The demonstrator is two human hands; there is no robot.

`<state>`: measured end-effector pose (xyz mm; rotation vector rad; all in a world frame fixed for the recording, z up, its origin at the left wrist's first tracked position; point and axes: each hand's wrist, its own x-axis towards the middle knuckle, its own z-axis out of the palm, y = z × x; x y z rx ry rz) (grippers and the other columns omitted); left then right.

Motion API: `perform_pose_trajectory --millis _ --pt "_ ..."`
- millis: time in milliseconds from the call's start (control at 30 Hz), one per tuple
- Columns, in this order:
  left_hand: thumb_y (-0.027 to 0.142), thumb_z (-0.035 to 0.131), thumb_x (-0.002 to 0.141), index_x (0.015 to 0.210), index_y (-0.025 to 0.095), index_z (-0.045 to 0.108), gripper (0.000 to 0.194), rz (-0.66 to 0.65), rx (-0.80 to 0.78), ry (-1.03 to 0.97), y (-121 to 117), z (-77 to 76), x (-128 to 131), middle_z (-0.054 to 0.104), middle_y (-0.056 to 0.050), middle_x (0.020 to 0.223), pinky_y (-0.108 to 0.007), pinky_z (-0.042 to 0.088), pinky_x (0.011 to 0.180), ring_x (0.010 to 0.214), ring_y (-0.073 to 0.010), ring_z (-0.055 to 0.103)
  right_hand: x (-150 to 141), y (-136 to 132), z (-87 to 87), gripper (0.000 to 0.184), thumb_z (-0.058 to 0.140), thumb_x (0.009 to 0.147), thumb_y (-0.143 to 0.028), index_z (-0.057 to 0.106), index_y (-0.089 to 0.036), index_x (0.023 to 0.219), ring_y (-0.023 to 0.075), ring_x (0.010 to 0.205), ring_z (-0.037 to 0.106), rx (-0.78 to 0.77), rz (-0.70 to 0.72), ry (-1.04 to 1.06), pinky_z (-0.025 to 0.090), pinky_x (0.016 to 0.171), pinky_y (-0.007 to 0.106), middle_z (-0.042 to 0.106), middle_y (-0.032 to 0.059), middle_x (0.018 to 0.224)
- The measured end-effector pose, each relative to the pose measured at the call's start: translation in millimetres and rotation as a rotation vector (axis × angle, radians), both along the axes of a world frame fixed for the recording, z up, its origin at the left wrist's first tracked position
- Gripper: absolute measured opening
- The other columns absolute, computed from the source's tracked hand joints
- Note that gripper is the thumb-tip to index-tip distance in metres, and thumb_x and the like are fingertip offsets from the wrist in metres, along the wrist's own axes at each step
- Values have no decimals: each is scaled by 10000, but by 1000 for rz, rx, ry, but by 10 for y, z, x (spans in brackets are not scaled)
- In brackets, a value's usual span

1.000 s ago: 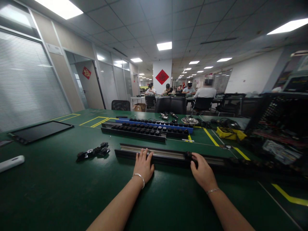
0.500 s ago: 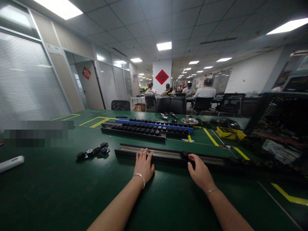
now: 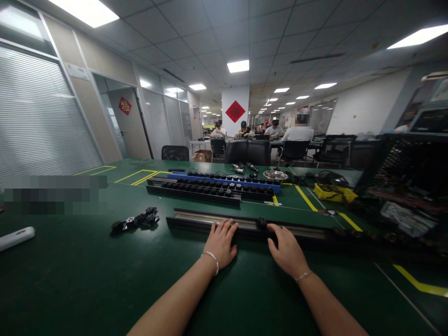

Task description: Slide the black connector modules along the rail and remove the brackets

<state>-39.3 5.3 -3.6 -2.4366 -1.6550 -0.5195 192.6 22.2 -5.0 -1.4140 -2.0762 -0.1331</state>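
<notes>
A long black track with a pale metal channel (image 3: 196,217) lies across the green table in front of me. A small black part (image 3: 261,223) sits in the channel between my hands. My left hand (image 3: 221,240) rests on the track's near side, left of this part, with fingers stretched out and somewhat apart. My right hand (image 3: 286,249) is just right of the part. Its fingertips are at or very close to the part, the thumb is held apart, and the fingers are not wrapped round it. Whether they touch it I cannot tell.
Several small black parts (image 3: 138,221) lie left of the track. Behind it stand a black rail (image 3: 192,192) and a blue rail (image 3: 276,189) with rows of black pieces. A metal bowl (image 3: 275,175), a yellow tray (image 3: 334,192) and a dark rack (image 3: 402,186) are farther right.
The small black part has shifted left along the channel, and my right hand has moved left with it. My left hand has slid right, narrowing the gap between my hands.
</notes>
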Motion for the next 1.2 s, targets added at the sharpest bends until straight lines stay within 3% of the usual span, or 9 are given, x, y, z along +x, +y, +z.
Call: perform_pose_trajectory --millis 267,500,600,733,867,1033,1200 --pt "440 512 762 1352 368 307 629 -11 -26 10 -31 78 261 330 -6 1445 -653 90 1044 1271 -294 294 2 4 -33 403 414 799 -209 498 -172 1191 205 1105 527 31 42 -62 300 1040 435 605 85 1172" --pt "603 473 740 1387 462 150 738 39 -81 -12 38 98 636 197 -54 1503 -750 44 949 1321 -392 205 -20 -33 7 506 371 773 -118 469 -234 1255 165 1146 486 -27 107 -135 249 1058 429 588 33 1216" --pt "660 434 726 1378 495 123 741 63 -128 -16 89 118 736 125 -41 1524 -774 60 915 1335 -440 131 -23 -23 -8 488 362 782 -127 482 -209 1247 174 1188 451 -10 33 -150 236 1064 426 554 44 1266" --pt "655 442 721 1372 486 184 720 112 -166 4 142 136 840 95 -35 1530 -779 64 907 1329 -473 101 13 7 -58 436 381 807 -199 514 -185 1223 235 1269 358 59 -184 -150 214 1060 481 467 71 1356" --pt "620 441 745 1357 431 298 657 159 -167 2 157 141 893 199 -74 1505 -767 65 921 1325 -463 142 64 22 -87 390 401 823 -271 564 -187 1167 251 1273 352 44 -212 -184 225 1057 479 467 73 1356" --pt "674 272 791 1346 389 351 629 153 -157 -32 128 163 859 279 -99 1475 -753 71 939 1324 -406 213 77 14 -75 384 395 831 -292 574 -188 1155 250 1267 365 29 -202 -191 228 1056 481 478 75 1347" --pt "682 206 802 1319 385 400 626 194 -143 -51 118 192 775 313 -92 1461 -746 86 948 1317 -389 246 75 16 -69 378 396 831 -289 578 -186 1145 246 1263 370 16 -193 -175 219 1060 478 484 77 1340"
